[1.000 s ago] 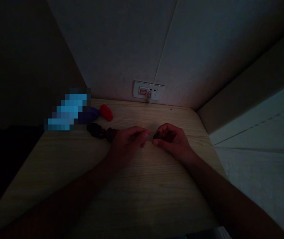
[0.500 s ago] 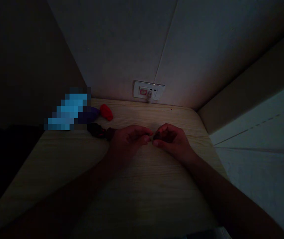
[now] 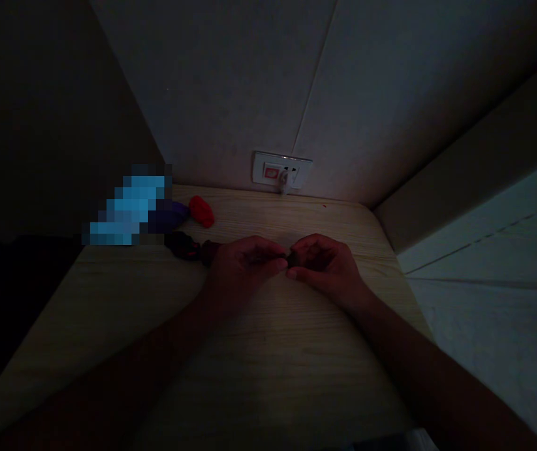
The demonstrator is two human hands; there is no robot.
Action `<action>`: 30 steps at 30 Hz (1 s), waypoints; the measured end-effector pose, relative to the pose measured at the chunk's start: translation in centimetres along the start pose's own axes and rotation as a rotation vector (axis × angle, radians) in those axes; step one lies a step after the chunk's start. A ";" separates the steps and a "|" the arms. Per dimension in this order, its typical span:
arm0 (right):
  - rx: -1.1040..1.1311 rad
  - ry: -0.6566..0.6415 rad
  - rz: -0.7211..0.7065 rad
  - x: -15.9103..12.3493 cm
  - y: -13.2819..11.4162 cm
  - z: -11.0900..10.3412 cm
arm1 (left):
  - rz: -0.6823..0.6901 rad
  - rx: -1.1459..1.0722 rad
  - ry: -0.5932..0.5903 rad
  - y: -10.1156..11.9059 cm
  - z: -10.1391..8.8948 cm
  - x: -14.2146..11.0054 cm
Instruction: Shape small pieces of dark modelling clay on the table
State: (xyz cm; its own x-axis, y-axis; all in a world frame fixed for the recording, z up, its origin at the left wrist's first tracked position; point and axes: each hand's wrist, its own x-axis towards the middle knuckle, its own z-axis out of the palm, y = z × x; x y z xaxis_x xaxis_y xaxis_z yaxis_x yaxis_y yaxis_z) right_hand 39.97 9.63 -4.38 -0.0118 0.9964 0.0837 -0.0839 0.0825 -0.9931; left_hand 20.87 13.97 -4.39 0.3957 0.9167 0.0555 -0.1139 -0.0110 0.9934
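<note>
In the dim head view, my left hand (image 3: 244,266) and my right hand (image 3: 327,269) meet above the middle of the wooden tabletop (image 3: 268,351). A small dark lump (image 3: 291,257) sits between their fingertips; its kind is too dark to make out. My right thumb and fingers pinch around it. The left thumb and forefinger are pressed together at its left side, and whether they hold a piece of their own is hidden. Just left of my left hand lie a dark red lump (image 3: 210,252) and a black bundle (image 3: 182,245).
A bright red lump (image 3: 201,212) and a purple item (image 3: 172,216) lie at the back left, beside a pixelated blue patch (image 3: 130,207). The wall behind carries a socket plate (image 3: 282,170) with a plug in it. A pale panel (image 3: 484,232) stands at the right.
My hands have come slightly closer, so the left fingertips now touch the dark lump at the right fingers. The things on the table have not moved.
</note>
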 end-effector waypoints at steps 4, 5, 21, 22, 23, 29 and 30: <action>-0.013 -0.005 0.009 0.0 -0.1 0.0 | 0.002 0.011 0.005 0.3 0.0 0.0; -0.021 -0.006 0.015 0.0 -0.1 0.0 | 0.003 0.016 0.004 0.4 0.0 0.0; -0.010 0.003 0.036 0.0 -0.1 -0.1 | -0.004 0.029 -0.008 0.6 -0.1 -0.1; -0.010 0.009 0.040 0.0 -0.1 -0.1 | 0.001 0.033 -0.010 0.6 -0.1 -0.2; -0.009 0.014 0.042 0.0 -0.1 -0.1 | 0.008 0.040 -0.009 0.6 -0.1 -0.2; 0.016 0.012 0.075 0.0 -0.2 0.0 | 0.034 0.071 0.012 0.5 0.0 -0.1; 0.021 0.012 0.085 -0.1 -0.2 0.0 | 0.029 0.075 0.017 0.5 0.0 -0.1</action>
State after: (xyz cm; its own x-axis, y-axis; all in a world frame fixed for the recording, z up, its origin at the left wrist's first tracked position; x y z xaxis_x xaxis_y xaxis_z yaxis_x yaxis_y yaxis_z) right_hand 39.96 9.56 -4.21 -0.0076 1.0000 -0.0024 -0.1040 -0.0032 -0.9946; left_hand 20.74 13.88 -3.94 0.3775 0.9223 0.0835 -0.0566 -0.0670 0.9961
